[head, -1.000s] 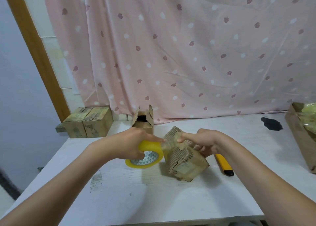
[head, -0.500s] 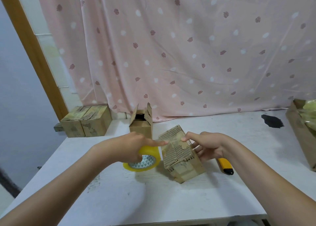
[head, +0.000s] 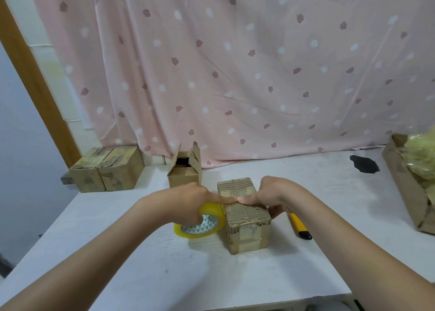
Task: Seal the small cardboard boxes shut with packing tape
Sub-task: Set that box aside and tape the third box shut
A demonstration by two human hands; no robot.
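Your fingertips (head: 231, 199) meet atop the closed box (head: 244, 214) mid-table (head: 141, 275), left hand (head: 188, 202) gripping the tape roll (head: 200, 223), right hand (head: 270, 193) pressing straight-fingered, bare tabletop toward the near edge, the box now flat, no longer tilted.

My white table (head: 247, 277) carries a closed cardboard box (head: 246, 219) at centre, flat on its base, with the yellow tape roll (head: 202, 224) just left of it. A yellow box cutter (head: 300, 226) lies to the right. An open-flapped box (head: 184, 169) stands behind, and a big carton (head: 409, 188) sits far right.
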